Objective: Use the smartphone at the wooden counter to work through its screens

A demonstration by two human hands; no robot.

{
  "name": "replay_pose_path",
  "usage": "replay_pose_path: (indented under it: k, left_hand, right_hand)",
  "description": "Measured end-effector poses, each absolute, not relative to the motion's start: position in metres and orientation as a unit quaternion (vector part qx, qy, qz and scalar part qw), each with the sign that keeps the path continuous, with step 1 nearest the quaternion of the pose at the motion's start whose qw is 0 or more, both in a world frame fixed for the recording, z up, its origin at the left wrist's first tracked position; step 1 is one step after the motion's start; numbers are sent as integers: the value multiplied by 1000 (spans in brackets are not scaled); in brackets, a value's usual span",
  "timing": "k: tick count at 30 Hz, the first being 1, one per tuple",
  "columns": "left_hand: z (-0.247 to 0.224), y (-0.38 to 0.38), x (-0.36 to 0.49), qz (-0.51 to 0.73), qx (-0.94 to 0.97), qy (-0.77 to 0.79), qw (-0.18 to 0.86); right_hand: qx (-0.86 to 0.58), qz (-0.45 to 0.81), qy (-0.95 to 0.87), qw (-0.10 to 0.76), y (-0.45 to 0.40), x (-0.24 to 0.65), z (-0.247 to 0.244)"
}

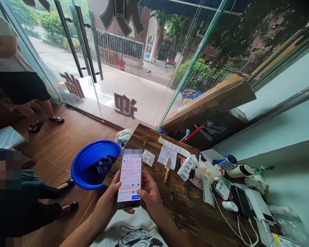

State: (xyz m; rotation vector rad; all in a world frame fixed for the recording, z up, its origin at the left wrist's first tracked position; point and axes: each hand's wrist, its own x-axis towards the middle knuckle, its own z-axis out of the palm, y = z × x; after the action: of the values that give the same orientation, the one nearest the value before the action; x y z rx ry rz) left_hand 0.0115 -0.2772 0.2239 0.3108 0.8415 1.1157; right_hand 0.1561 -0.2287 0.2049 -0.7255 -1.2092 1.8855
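A smartphone (128,178) with a lit white screen is held upright in front of me, above the near edge of a dark wooden table (175,212). My left hand (112,192) grips its left side, thumb along the edge. My right hand (149,192) wraps the lower right side, its thumb over the screen near a blue button. Just beyond the phone lie a small paper label (148,157) printed with numbers and a printed slip (167,156). A knife (167,168) with a light blade and tan handle rests on the slip's edge.
A blue tub (78,171) with dark cloth stands left of the table. Number labels (186,168), a ruler (208,190), a white power bank (259,204) and cables crowd the table's right. Two people stand at left, one by a leg (47,108). Glass doors (128,82) stand ahead.
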Motion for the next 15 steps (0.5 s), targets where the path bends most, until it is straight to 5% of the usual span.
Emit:
replay_pose_path:
  k: [15]
  left_hand:
    - [226,-279,10,510,166,360,763]
  right_hand:
    - [-310,721,-487,384,-229,159,209]
